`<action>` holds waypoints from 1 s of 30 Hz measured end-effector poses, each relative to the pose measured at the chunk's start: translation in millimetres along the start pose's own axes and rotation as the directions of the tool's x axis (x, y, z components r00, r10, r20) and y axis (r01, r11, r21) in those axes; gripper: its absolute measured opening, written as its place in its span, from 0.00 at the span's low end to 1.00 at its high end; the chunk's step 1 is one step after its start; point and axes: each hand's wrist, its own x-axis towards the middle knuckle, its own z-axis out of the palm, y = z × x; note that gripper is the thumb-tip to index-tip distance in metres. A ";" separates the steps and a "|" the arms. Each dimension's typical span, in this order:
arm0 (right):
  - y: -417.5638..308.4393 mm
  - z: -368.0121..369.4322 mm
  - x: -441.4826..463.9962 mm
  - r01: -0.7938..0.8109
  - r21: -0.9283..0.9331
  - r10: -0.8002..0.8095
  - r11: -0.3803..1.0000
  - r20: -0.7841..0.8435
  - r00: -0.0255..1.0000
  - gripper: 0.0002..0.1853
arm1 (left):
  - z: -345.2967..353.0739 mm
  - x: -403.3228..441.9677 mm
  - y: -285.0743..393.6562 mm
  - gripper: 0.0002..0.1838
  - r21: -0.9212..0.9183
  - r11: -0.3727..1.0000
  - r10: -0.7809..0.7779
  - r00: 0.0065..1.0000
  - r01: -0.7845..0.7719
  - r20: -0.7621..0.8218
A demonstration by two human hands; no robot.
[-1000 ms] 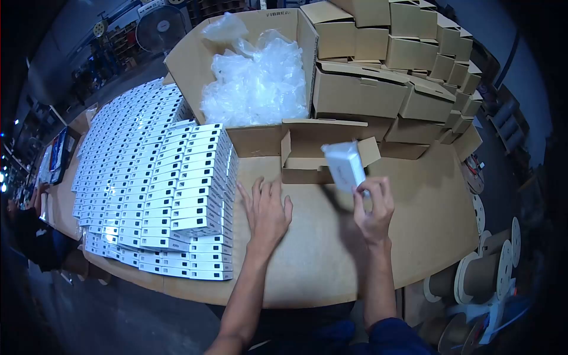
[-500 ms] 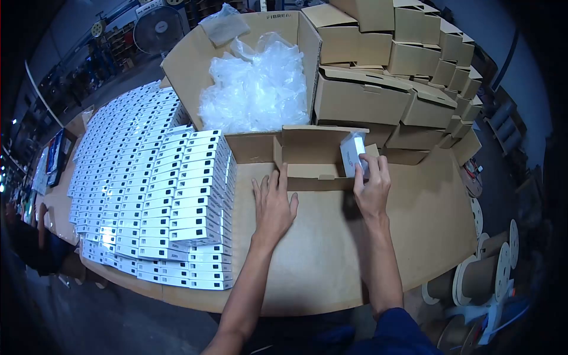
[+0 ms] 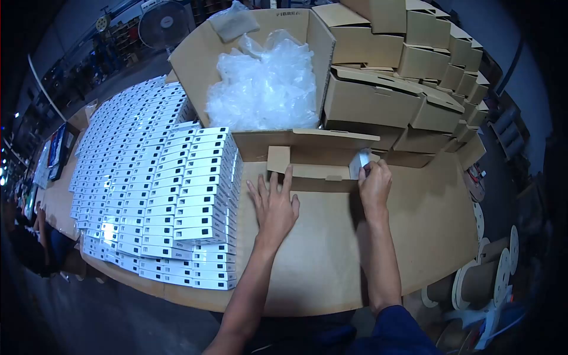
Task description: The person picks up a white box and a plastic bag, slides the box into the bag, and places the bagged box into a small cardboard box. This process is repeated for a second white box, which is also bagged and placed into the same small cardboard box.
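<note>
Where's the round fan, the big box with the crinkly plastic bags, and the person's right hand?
Fan point(image 3: 167, 23): head view, middle of its round front.
Big box point(image 3: 191, 63): head view, bare inside wall on the left.
Right hand point(image 3: 375, 188): head view, back of the hand.

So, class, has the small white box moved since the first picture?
Yes. Held by the right hand, the small white box has gone from above the open carton down into its right-hand end.

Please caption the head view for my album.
Right hand holding a small white box at the right end of an open carton.
</note>
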 end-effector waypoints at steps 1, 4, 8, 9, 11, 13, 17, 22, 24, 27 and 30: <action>-0.5 0.7 -0.7 -0.008 0.003 0.008 1.000 0.008 1.000 0.04 | 0.0 -1.0 -0.4 0.43 -0.008 1.000 -0.010 1.000 0.010 0.009; 1.1 0.9 -1.2 -0.009 -0.051 0.011 0.999 0.028 1.000 0.06 | 0.8 -0.5 0.3 0.44 -0.017 1.000 -0.023 1.000 0.023 0.009; -16.9 -23.3 -9.6 -0.053 -0.190 0.079 0.980 0.134 0.988 0.14 | -7.4 -2.1 7.9 0.46 -0.019 0.998 -0.051 0.998 0.052 0.031; -20.8 -27.0 -14.3 -0.008 -0.177 0.022 0.984 0.079 0.997 0.16 | -14.1 -3.7 12.7 0.46 -0.070 0.997 -0.018 1.000 0.019 0.016; -32.1 -26.6 -26.8 0.098 -0.135 -0.103 0.986 -0.027 0.994 0.20 | -29.8 -11.3 18.3 0.46 -0.152 0.988 0.029 0.999 -0.033 -0.025; -48.8 -26.9 -37.5 0.220 0.114 -0.214 0.969 -0.063 0.975 0.25 | -66.9 -27.4 26.3 0.32 -0.241 0.967 0.058 0.994 -0.077 -0.087; -117.3 -33.0 -59.2 0.413 0.460 -0.498 0.786 0.077 0.864 0.26 | -142.1 -77.4 25.7 0.18 -0.256 0.960 0.070 0.985 -0.110 -0.161; -186.9 -25.3 -80.2 0.564 0.600 -0.778 0.567 0.167 0.606 0.32 | -197.2 -116.5 -26.0 0.20 -0.083 0.996 -0.005 0.980 -0.012 -0.199; -203.0 -23.2 -86.0 0.580 0.603 -0.806 0.548 0.196 0.558 0.33 | -203.3 -117.0 -41.0 0.22 0.000 1.000 -0.015 0.981 0.015 -0.192; -216.6 -17.6 -91.1 0.615 0.589 -0.829 0.524 0.188 0.527 0.34 | -201.9 -118.4 -53.3 0.25 0.047 0.999 0.027 0.989 -0.020 -0.148; -219.5 -16.2 -95.0 0.619 0.586 -0.834 0.522 0.198 0.515 0.35 | -199.6 -120.4 -55.2 0.26 -0.021 0.999 0.022 0.988 -0.025 -0.152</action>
